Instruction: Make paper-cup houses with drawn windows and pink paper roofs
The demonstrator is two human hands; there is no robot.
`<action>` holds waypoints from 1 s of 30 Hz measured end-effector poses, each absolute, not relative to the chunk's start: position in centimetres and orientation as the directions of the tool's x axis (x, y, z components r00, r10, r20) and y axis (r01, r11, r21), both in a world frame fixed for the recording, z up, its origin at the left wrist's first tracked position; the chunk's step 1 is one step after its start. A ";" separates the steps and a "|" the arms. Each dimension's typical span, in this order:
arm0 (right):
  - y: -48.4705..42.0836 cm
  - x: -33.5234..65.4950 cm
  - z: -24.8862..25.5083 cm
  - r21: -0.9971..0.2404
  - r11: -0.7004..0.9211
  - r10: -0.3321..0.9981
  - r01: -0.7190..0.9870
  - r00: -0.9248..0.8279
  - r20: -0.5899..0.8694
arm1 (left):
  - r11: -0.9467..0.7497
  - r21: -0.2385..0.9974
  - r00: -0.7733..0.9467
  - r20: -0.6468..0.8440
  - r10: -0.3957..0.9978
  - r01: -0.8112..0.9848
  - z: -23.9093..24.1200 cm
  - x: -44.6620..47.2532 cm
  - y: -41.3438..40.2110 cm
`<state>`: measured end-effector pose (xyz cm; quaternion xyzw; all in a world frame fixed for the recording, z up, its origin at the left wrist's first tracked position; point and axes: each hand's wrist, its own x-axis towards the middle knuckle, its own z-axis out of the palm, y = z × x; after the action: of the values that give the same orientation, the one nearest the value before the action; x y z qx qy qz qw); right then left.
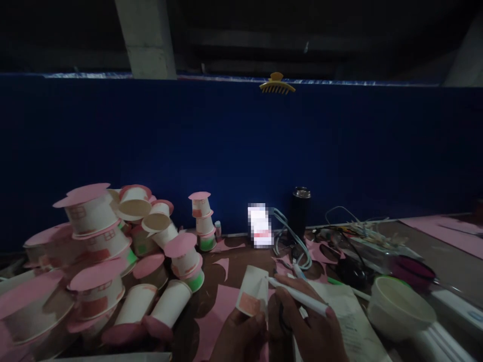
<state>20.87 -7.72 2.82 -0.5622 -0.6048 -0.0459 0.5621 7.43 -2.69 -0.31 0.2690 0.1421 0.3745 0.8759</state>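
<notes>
A white paper cup (249, 287) with a pink-red coloured patch is gripped in my left hand (241, 338), low in the middle of the head view. My right hand (310, 322) is closed around a white marker (302, 295). The marker's tip is at the cup's right side; I cannot tell whether it touches. Under and beside my left hand lies pink paper (213, 319). A printed paper sheet (349, 314) lies under and beside my right hand.
Paper cups with pink paper discs (96, 289) are piled at left; one small stack (202, 221) stands apart. Behind are a lit phone (260, 226), cable (277, 241) and black flask (300, 213). At right are a pale bowl (398, 306) and a purple container (411, 271).
</notes>
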 end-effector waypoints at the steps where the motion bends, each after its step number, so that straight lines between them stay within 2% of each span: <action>1: -7.7 20.8 2.9 -0.584 0.360 0.628 0.727 0.274 0.728 | 0.579 0.568 0.689 -0.029 0.725 -0.585 -0.3 7.5 -2.7; 5: -7.7 20.8 2.9 -0.568 0.361 0.621 0.740 0.264 0.738 | 0.598 0.540 0.715 0.011 0.699 -0.593 -0.1 7.5 -2.9; 11: -7.6 20.9 2.9 -0.553 0.377 0.607 0.743 0.252 0.754 | 0.583 0.586 0.685 -0.065 0.726 -0.563 -0.1 7.3 -2.9; 19: -7.8 20.9 3.3 -0.519 0.367 0.599 0.772 0.231 0.767 | 0.591 0.575 0.663 -0.109 0.741 -0.566 0.2 7.2 -3.1; 30: -7.6 20.9 2.9 -0.562 0.343 0.640 0.753 0.251 0.726 | 0.570 0.607 0.661 -0.095 0.745 -0.554 0.3 7.3 -3.2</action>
<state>20.88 -7.62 2.87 -0.5707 -0.6100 -0.0515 0.5473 7.31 -3.19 0.26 0.2748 0.1730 0.3738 0.8688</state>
